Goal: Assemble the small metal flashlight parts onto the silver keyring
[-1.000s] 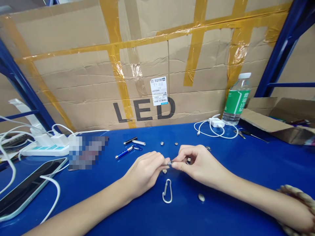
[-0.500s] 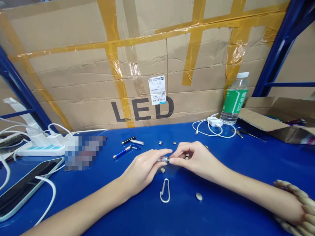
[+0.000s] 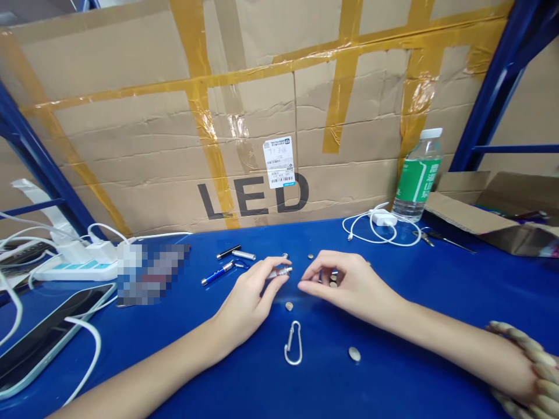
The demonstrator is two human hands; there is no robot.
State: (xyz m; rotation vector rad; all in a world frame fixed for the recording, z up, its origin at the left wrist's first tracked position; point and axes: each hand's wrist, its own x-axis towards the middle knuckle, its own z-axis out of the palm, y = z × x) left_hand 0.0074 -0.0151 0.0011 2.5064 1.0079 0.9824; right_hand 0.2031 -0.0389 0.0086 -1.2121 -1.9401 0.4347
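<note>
My left hand [image 3: 251,291] pinches a small silver metal tube [image 3: 279,272] with a printed label, its narrow tip pointing right. A short gap away, my right hand [image 3: 345,279] has thumb and forefinger drawn together; anything between their tips is too small to make out. Behind those fingers, partly hidden, lie small round button cells [image 3: 333,280]. Below the hands are a small round metal piece [image 3: 289,306], a silver carabiner [image 3: 293,343] and a flat silver disc [image 3: 354,354]. To the left lies a blue penlight-like tube [image 3: 217,273] with a clip.
Black [image 3: 228,252] and silver tubes [image 3: 243,255] lie behind the blue one. A phone [image 3: 52,337], cables and a power strip [image 3: 78,270] occupy the left. At the back right stand a water bottle [image 3: 417,177], a white cable [image 3: 384,220] and an open carton [image 3: 489,221].
My right hand has come away from the tube's end and moved slightly right. The tube, still in my left hand, has shifted a little left and up, its tip now exposed.
</note>
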